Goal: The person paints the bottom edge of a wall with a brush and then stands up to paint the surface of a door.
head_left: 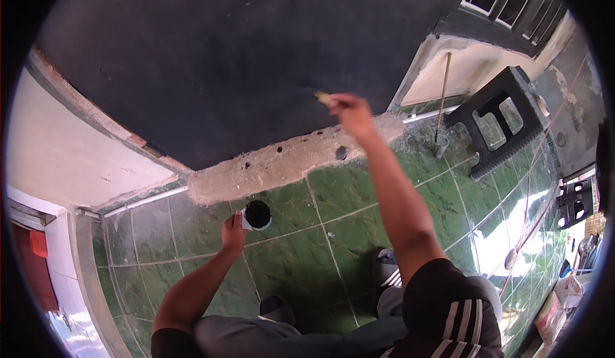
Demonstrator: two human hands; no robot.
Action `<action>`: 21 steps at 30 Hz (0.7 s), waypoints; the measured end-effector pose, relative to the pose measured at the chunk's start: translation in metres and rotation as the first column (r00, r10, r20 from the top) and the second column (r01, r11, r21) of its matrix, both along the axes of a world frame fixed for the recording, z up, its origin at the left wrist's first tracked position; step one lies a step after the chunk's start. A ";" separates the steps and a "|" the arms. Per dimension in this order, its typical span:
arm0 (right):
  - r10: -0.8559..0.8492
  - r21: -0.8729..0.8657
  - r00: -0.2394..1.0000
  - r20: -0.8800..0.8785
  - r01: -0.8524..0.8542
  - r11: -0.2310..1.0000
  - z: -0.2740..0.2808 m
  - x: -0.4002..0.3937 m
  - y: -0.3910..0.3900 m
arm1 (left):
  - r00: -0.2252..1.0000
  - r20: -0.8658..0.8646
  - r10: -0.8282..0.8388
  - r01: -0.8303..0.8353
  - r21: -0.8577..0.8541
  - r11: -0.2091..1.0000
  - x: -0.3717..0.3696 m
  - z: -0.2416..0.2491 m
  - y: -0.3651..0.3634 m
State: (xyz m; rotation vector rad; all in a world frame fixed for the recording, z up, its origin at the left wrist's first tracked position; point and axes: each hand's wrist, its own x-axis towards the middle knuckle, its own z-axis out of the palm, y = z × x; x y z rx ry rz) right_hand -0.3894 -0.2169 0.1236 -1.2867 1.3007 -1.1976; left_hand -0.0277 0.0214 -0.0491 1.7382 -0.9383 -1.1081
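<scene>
My left hand (234, 232) is closed on the side of a small white cup (258, 215) with black contents, held above the green tiled floor. My right hand (349, 111) reaches forward, its fingers closed round a small yellowish tool (321, 96), perhaps a brush; its far end is blurred. That tool is at the lower right part of a large dark wall panel (243, 63). Whether its tip touches the surface I cannot tell.
Below the panel runs a rough bare cement strip (275, 162) with dark holes. A black plastic stool (477, 117) lies at the right, beside a leaning wooden stick (443, 92). Green floor tiles (288, 262) surround my feet. Bags (567, 294) stand at the far right.
</scene>
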 end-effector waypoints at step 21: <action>-0.231 -0.341 0.416 -0.880 -0.213 0.916 0.116 -0.124 -0.015 | 0.939 -0.078 -0.336 0.339 0.026 0.940 -0.106 -0.004 -0.052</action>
